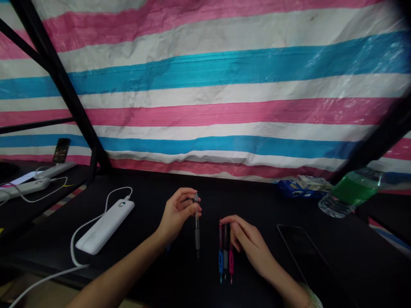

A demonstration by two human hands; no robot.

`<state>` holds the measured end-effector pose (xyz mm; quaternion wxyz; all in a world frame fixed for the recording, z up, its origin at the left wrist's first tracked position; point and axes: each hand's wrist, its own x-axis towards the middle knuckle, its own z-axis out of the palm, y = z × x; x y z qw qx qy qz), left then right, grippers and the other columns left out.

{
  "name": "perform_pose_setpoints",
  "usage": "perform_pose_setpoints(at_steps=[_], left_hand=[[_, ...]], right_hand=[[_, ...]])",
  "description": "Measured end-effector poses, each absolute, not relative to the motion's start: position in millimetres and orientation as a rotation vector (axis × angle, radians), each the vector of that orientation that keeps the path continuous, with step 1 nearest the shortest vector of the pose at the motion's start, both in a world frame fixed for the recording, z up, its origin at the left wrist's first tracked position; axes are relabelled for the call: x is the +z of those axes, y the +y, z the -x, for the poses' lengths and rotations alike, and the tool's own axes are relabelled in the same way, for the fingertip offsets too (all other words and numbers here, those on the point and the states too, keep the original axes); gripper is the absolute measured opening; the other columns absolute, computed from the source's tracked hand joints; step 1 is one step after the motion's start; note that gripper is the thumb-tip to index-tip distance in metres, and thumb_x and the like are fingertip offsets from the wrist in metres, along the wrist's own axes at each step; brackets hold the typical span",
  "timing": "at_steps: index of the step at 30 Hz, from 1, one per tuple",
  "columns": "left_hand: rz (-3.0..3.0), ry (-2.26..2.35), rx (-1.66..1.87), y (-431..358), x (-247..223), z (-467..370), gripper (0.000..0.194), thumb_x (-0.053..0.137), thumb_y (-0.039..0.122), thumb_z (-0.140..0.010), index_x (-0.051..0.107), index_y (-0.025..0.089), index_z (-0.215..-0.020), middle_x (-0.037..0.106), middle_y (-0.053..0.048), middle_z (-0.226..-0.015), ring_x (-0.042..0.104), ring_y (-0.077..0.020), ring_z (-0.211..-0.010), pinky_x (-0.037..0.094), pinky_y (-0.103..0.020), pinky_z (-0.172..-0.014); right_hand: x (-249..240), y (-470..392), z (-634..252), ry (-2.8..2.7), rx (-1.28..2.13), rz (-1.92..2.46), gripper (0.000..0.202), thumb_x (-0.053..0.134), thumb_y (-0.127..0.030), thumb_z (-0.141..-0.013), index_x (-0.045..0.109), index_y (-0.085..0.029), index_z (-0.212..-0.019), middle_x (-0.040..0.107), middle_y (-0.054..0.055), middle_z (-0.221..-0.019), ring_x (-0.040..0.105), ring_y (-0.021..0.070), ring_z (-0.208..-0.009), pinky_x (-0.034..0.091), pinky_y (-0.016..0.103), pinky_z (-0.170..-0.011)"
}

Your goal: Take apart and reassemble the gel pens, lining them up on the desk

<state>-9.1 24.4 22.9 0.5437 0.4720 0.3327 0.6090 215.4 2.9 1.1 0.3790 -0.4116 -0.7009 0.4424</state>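
Observation:
Between thumb and fingers, my left hand (180, 209) grips a clear-barrelled pen (197, 235) with a dark grip, its tip pointing toward me. To the right, my right hand (245, 239) rests by several pens lying side by side, its fingertips at their far ends; whether it grips them I cannot tell. Among these are a pen with a blue grip (221, 262), one with a grey grip (226, 259) and one with a pink grip (231, 261). A small blue object, mostly hidden, shows beside my left forearm.
A white power bank (105, 226) with a white cable lies left on the black table (150, 179). At right are a dark phone (302, 248), a bottle of green liquid (351, 192) and a blue packet (297, 190). A striped sheet (224, 111) hangs behind.

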Motion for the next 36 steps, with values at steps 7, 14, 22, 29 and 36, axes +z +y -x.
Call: perform_pose_setpoints(at_steps=[7, 14, 22, 29, 36], left_hand=[[-1.079, 0.823, 1.451, 31.3, 22.1, 14.7, 0.037, 0.082, 0.02, -0.069, 0.061, 0.017, -0.099, 0.065, -0.002, -0.09, 0.067, -0.0136, -0.071, 0.059, -0.028, -0.065], [-1.108, 0.846, 1.43, 37.7, 20.4, 19.5, 0.038, 0.081, 0.021, -0.069, 0.061, 0.017, -0.1, 0.065, -0.002, -0.089, 0.067, -0.0139, -0.071, 0.059, -0.029, -0.064], [-1.129, 0.875, 1.363, 40.1, 23.5, 25.2, 0.038, 0.082, 0.023, -0.068, 0.06, 0.018, -0.1, 0.064, -0.002, -0.09, 0.067, -0.0144, -0.072, 0.059, -0.03, -0.067], [-1.161, 0.978, 1.277, 48.1, 22.8, 34.6, 0.041, 0.085, 0.024, -0.06, 0.06, 0.014, -0.09, 0.061, -0.001, -0.083, 0.068, -0.016, -0.066, 0.059, -0.032, -0.063], [-1.434, 1.207, 1.078, 54.5, 21.9, 43.7, 0.041, 0.074, 0.029, -0.068, 0.053, 0.019, -0.102, 0.057, 0.003, -0.079, 0.067, -0.0154, -0.067, 0.057, -0.031, -0.062]], right_hand=[[1.0, 4.1, -215.7, -1.803, 1.106, 1.074, 0.043, 0.035, -0.049, -0.098, 0.062, -0.016, -0.105, 0.041, -0.007, -0.05, 0.042, 0.0132, -0.049, 0.034, 0.026, -0.055], [1.3, 3.5, -214.9, -1.809, 1.096, 1.082, 0.041, 0.036, -0.047, -0.098, 0.062, -0.016, -0.104, 0.041, -0.007, -0.05, 0.042, 0.013, -0.049, 0.034, 0.025, -0.054], [2.3, 4.1, -214.5, -1.813, 1.087, 1.069, 0.04, 0.037, -0.047, -0.098, 0.064, -0.017, -0.1, 0.039, -0.007, -0.05, 0.042, 0.013, -0.048, 0.034, 0.025, -0.053], [5.2, 3.4, -214.5, -1.83, 1.087, 1.069, 0.041, 0.037, -0.048, -0.098, 0.064, -0.017, -0.099, 0.039, -0.007, -0.05, 0.042, 0.013, -0.049, 0.034, 0.025, -0.054], [0.8, 4.9, -216.7, -1.819, 1.107, 1.044, 0.041, 0.037, -0.048, -0.098, 0.063, -0.017, -0.099, 0.038, -0.007, -0.05, 0.041, 0.0127, -0.049, 0.033, 0.026, -0.054]])
